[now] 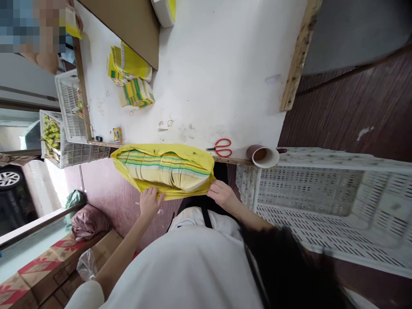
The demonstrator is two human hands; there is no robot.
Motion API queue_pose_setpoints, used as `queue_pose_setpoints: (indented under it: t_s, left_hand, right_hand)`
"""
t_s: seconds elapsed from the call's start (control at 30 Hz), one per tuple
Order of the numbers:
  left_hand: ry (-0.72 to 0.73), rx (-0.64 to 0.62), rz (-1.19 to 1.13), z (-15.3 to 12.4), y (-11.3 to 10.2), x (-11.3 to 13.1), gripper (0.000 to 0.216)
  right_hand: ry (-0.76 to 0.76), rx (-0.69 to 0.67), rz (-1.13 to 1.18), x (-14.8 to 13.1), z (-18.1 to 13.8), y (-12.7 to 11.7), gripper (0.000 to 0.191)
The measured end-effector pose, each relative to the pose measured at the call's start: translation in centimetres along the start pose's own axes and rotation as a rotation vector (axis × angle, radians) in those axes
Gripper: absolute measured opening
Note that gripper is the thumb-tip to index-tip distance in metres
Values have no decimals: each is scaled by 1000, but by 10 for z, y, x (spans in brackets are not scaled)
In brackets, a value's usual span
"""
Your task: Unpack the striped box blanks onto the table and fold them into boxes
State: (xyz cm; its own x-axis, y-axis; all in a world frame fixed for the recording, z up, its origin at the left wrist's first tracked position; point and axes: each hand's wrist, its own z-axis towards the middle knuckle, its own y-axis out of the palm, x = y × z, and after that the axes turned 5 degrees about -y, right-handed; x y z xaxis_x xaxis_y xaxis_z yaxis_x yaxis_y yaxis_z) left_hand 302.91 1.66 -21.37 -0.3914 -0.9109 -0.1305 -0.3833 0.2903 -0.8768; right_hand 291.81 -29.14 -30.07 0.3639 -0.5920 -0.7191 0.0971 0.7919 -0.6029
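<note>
Together, left hand (148, 203) and right hand (222, 194) each pinch one yellow bag (193, 155) of stacked packets (164, 169).

Three white crates (322, 189), one scissors (222, 147), one cup (262, 155), one yellow bag (164, 169)

Both hands grip the near edge of a yellow bag (193, 155) packed with striped sheets (164, 169) — left hand (149, 203) and right hand (223, 195) pinching it — beside red scissors (222, 147), a cup (264, 156) and a white crate (325, 201).
</note>
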Motion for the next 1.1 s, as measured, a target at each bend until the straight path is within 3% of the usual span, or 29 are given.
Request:
queue_pose_setpoints:
  t_s: [0.1,0.17,0.23,0.3,0.43,0.6,0.73,0.87,1.1]
  left_hand:
    - [-40,43,-50,3,22,1,28]
    - [-38,62,-142,4,24,-1,26]
    - [-9,68,-251,6,12,-4,24]
    - [-8,127,-307,14,-9,-5,22]
    - [20,282,-320,62,-48,6,25]
    - [225,-62,-360,142,-52,24,56]
    - [302,-262,-371,186,-42,22,73]
    - [277,-363,-358,217,-36,19,79]
    - [228,-494,-456,239,-42,25,75]
  right_hand:
    - [15,-14,-18,17,-5,16,37]
    - [30,-18,31,23,-7,19,36]
    - [73,-43,157,22,-7,12,29]
    - [210,-31,328,16,-2,0,21]
    - [570,172,437,-2,19,-18,28]
    - [773,222,333,-19,38,-3,49]
    - [833,317,361,2,43,12,49]
    - [914,351,463,32,52,13,28]
    - [1029,332,433,36,67,8,22]
